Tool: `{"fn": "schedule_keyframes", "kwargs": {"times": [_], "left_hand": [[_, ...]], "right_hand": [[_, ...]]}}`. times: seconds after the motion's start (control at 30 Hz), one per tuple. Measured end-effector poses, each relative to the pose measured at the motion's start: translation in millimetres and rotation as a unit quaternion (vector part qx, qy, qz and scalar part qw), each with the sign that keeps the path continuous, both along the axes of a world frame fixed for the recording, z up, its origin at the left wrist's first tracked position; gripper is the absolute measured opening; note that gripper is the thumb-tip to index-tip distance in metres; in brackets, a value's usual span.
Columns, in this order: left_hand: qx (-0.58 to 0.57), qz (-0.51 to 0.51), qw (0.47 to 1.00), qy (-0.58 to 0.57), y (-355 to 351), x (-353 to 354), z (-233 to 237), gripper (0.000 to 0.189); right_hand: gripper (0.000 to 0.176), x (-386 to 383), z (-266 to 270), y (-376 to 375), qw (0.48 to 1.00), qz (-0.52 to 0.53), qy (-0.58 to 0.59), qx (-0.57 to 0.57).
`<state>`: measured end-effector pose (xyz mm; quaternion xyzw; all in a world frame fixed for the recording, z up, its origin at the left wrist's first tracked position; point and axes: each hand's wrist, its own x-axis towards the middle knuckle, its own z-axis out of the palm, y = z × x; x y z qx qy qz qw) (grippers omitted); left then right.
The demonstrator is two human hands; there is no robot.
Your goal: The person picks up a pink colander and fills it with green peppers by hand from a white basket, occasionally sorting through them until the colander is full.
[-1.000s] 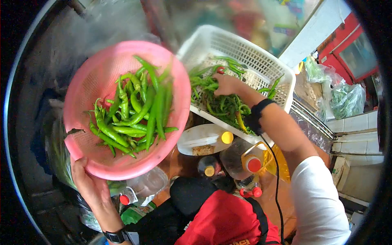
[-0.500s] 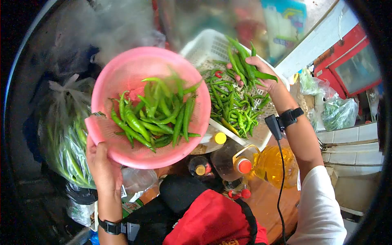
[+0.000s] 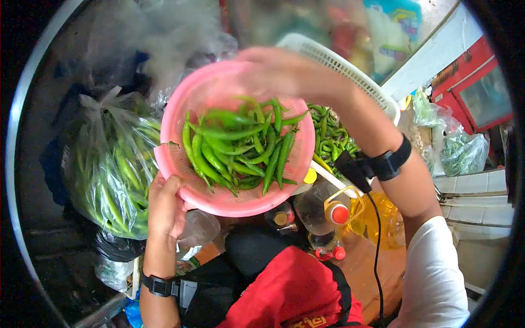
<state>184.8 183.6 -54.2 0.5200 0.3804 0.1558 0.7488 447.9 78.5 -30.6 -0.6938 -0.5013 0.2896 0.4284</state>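
My left hand is closed around the near left rim of a pink plastic colander, which is held up in front of me. A heap of green chili peppers lies in it; a few at the top are blurred. Over the colander's far side reaches my right hand, smeared by motion, so its fingers cannot be made out. Behind my right forearm stands a white plastic basket with smaller green chili peppers, partly hidden by the arm and the colander.
A clear bag of green peppers stands at the left. Below the colander are a jug of yellow oil, a dark bottle with a red cap and a wooden surface. A black cable hangs from my right wrist.
My right hand has moved left from the basket, where it held several green chili peppers, to above the colander. The colander has shifted right in view, and more peppers show in it.
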Motion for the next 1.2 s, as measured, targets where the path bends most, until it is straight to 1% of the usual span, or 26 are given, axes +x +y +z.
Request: {"fn": "schedule_keyframes", "kwargs": {"times": [0.03, 0.1, 0.13, 0.2, 0.23, 0.27, 0.3, 0.37, 0.43, 0.47, 0.53, 0.6, 0.67, 0.7, 0.73, 0.8, 0.83, 0.87, 0.93, 1.0, 1.03, 1.07, 1.1, 1.13, 1.17, 1.2], "left_hand": [[-0.006, 0.002, 1.000, -0.002, -1, 0, 0, 0.033], [-0.005, -0.001, 1.000, 0.025, -4, 3, 3, 0.030], [-0.014, -0.004, 1.000, 0.023, -3, 2, 2, 0.030], [-0.048, -0.031, 0.997, 0.061, 1, 1, -2, 0.031], [-0.050, -0.046, 0.995, 0.070, -1, 3, 2, 0.032], [-0.055, -0.052, 0.995, 0.067, -2, 5, 4, 0.032], [-0.057, -0.061, 0.994, 0.075, -2, 7, 6, 0.033], [-0.045, -0.084, 0.991, 0.089, -2, 7, 6, 0.035], [-0.031, -0.098, 0.989, 0.104, -5, 7, 3, 0.035], [-0.018, -0.109, 0.987, 0.118, -7, 7, 0, 0.035], [-0.031, -0.126, 0.983, 0.130, -5, 5, -6, 0.035], [-0.043, -0.144, 0.978, 0.142, -1, 1, -12, 0.036], [-0.094, -0.101, 0.987, 0.082, -2, -2, -18, 0.036], [-0.104, -0.095, 0.988, 0.060, -8, 0, -11, 0.036], [-0.104, -0.103, 0.987, 0.062, -11, -1, -7, 0.036], [-0.169, -0.045, 0.984, 0.026, -12, -6, -5, 0.036], [-0.192, -0.027, 0.981, 0.016, -2, -15, -6, 0.037], [-0.191, -0.030, 0.981, 0.017, 0, -16, 0, 0.037], [-0.143, 0.048, 0.987, -0.049, 4, -20, 25, 0.041], [-0.123, 0.061, 0.988, -0.072, 14, -25, 51, 0.042], [-0.101, 0.076, 0.988, -0.094, 21, -30, 57, 0.042], [-0.104, 0.080, 0.977, -0.168, 43, -42, 55, 0.038], [-0.131, 0.035, 0.966, -0.221, 66, -58, 54, 0.038], [-0.156, -0.011, 0.949, -0.274, 79, -68, 56, 0.039], [-0.230, -0.061, 0.926, -0.294, 65, -56, 69, 0.040], [-0.229, -0.059, 0.926, -0.294, 67, -57, 68, 0.040]], "right_hand": [[0.049, -2, 21, -23, 0.989, -0.044, 0.140, -0.009], [0.046, 27, -2, -40, 0.981, -0.104, 0.161, 0.002], [0.046, 37, -10, -49, 0.982, -0.108, 0.158, -0.006], [0.037, 54, -26, -70, 0.966, -0.180, 0.157, -0.105], [0.037, 62, -37, -81, 0.964, -0.187, 0.153, -0.111], [0.035, 70, -51, -93, 0.959, -0.193, 0.132, -0.161], [0.033, 77, -67, -104, 0.951, -0.197, 0.112, -0.210], [0.031, 92, -109, -129, 0.932, -0.162, -0.008, -0.325], [0.038, 86, -140, -151, 0.898, -0.129, 0.016, -0.421], [0.038, 73, -144, -157, 0.897, -0.132, 0.019, -0.422], [0.045, 46, -151, -165, 0.881, -0.103, -0.043, -0.459], [0.047, 40, -161, -160, 0.881, -0.090, -0.023, -0.464], [0.050, 34, -183, -159, 0.881, -0.078, -0.003, -0.468], [0.052, 29, -199, -160, 0.903, -0.042, -0.108, -0.414], [0.055, 24, -213, -163, 0.911, -0.006, -0.212, -0.355], [0.058, 9, -199, -161, 0.886, -0.021, -0.214, -0.411], [0.057, 12, -199, -160, 0.876, -0.018, -0.215, -0.432], [0.052, 20, -215, -164, 0.873, -0.029, -0.238, -0.424], [0.052, 19, -171, -165, 0.847, 0.003, -0.252, -0.468], [0.049, 25, -161, -171, 0.854, -0.013, -0.263, -0.448], [0.044, 33, -152, -169, 0.847, 0.021, -0.261, -0.463], [0.041, 41, -148, -166, 0.838, 0.056, -0.257, -0.478], [0.034, 52, -157, -163, 0.819, 0.045, -0.256, -0.512], [0.034, 58, -159, -162, 0.818, 0.047, -0.257, -0.512], [0.034, 62, -160, -160, 0.824, 0.013, -0.314, -0.472], [0.034, 63, -162, -157, 0.825, -0.020, -0.369, -0.428]]}}
